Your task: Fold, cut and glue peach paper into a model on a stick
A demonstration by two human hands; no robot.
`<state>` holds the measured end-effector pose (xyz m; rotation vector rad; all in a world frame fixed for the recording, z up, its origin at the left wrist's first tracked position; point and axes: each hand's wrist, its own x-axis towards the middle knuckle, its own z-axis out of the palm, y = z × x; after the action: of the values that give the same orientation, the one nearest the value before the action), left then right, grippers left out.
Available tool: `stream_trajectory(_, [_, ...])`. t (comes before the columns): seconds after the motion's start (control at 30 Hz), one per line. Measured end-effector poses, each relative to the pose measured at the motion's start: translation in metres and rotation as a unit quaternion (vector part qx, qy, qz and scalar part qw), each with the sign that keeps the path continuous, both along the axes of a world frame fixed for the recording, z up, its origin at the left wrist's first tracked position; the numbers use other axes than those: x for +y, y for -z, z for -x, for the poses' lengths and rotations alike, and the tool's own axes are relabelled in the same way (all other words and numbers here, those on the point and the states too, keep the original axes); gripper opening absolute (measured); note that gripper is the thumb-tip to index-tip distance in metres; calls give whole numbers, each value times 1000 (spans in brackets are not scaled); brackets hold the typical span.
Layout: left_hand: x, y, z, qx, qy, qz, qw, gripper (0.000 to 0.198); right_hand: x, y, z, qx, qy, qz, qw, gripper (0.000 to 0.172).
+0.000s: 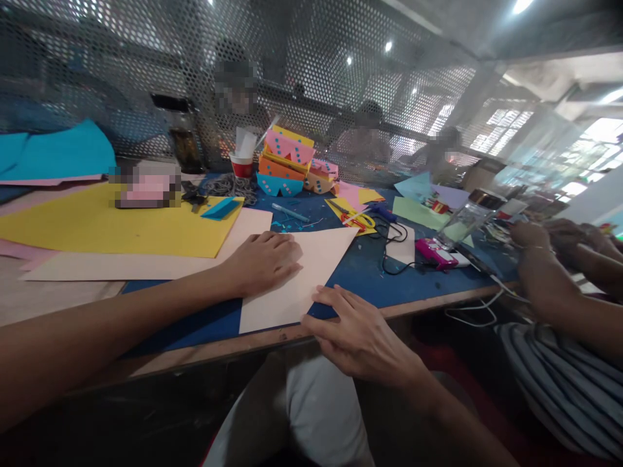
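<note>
A pale cream sheet of paper (311, 272), folded to a slanted edge, lies on the blue table top (418, 279) near its front edge. My left hand (265, 259) rests flat on the sheet's left part, fingers stretched out. My right hand (353, 327) lies at the sheet's lower right edge, fingers spread, fingertips touching the paper at the table's rim.
A large yellow sheet (111, 227) and a pale pink sheet lie to the left. Scissors (353, 219), a pen (291, 212), a red cup (242, 165) and a stack of coloured paper crafts (287, 162) stand further back. A co-worker's hands (549, 237) work at the right. Mesh screen behind.
</note>
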<state>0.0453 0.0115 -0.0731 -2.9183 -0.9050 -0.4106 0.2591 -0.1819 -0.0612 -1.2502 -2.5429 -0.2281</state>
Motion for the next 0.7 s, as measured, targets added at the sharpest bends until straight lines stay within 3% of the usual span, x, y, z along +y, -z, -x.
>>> stream_trajectory(0.17, [0,0,0,-4,1,1,1000,51,-5,7,-1,26,-2,6,1000,38])
stream_trajectory(0.4, [2,2,1,-1,1,-3,1000,52,-6,16,-3,196,-2,-5,981,42])
stream_trajectory(0.7, [-2,-1,1,-6,-4,3,1000,49,4,28,1,109,18,-45,993,41])
